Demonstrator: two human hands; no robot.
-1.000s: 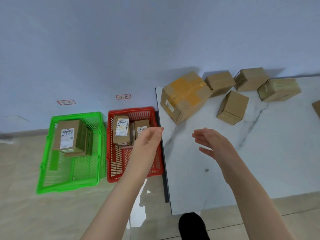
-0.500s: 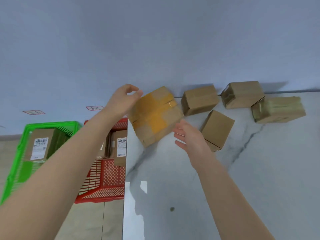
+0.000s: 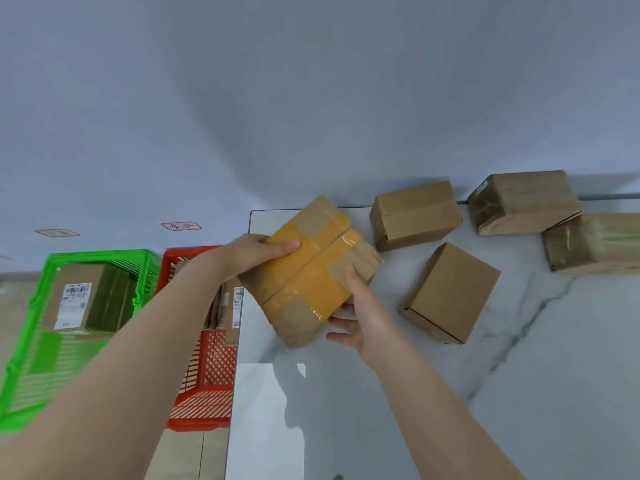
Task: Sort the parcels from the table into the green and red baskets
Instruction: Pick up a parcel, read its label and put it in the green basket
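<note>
Parcel in hand: yellow-taped brown cardboard parcel, tilted, at the far left corner of the white marble table; whether it touches the tabletop cannot be told.
Left hand: left hand grasps the parcel's left edge, thumb across the top face, fingers curled out of sight behind.
Right hand: right hand grips the near right edge, thumb on top, fingers reaching beneath.
Green basket: green plastic basket on the floor, left of the table, holding a white-labelled brown parcel.
Red basket: red plastic basket between the green basket and the table, holding labelled cardboard parcels, partly hidden by the left forearm.
Table stock: plain brown cardboard box just right of the right hand; three tape-wrapped brown boxes ranged along the wall.
</note>
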